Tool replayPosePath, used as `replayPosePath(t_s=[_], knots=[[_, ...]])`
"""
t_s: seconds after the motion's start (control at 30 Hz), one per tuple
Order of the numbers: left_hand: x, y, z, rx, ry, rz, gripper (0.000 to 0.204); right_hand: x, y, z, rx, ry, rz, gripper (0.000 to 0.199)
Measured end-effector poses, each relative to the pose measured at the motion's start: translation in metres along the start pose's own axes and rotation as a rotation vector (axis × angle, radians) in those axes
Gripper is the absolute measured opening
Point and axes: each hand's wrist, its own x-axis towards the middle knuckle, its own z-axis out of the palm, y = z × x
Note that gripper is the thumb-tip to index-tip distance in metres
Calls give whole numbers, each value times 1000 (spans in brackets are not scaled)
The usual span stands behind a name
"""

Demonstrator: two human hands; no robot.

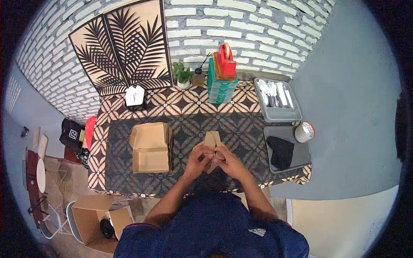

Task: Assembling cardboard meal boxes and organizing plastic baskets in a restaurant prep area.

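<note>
Both my hands meet in front of me over the middle of the table, fingers bent around a folded brown cardboard piece (212,137). My left hand (198,161) grips its left side, and my right hand (230,164) pinches the right side, with the fingertips of both close together. One end of the cardboard points away from me; its middle is hidden by my fingers. To the left lies a stack of open brown cardboard food boxes (150,160), with lids spread toward the far side.
A patterned cloth (116,180) covers the table. At right are a grey cutlery tray (282,114), another grey tray (303,160) with a black cloth (280,151), and stacked paper bowls (304,132). Green drawers (222,91) carry a red tape dispenser (227,64) at the back.
</note>
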Motion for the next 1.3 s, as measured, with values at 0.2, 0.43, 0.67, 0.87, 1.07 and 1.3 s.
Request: replayPosePath(t_s=[0.2, 0.43, 0.67, 0.87, 1.07, 1.3], knots=[[-3, -6, 7, 113, 40, -36, 11, -1, -6, -1, 12, 27, -2, 31], [-2, -2, 13, 303, 109, 10, 18, 1, 1, 1, 0, 96, -33, 33], [-2, 2, 14, 354, 84, 66, 15, 2, 8, 6, -89, 165, -108, 32], [-4, 6, 12, 299, 124, -6, 13, 5, 8, 0, -37, 97, -139, 35], [-4, 5, 13, 278, 133, -47, 11, 3, 5, -1, -44, 103, -99, 36], [-5, 18, 10, 229, 102, 6, 22, 2, 19, -6, 210, 67, -51, 27]])
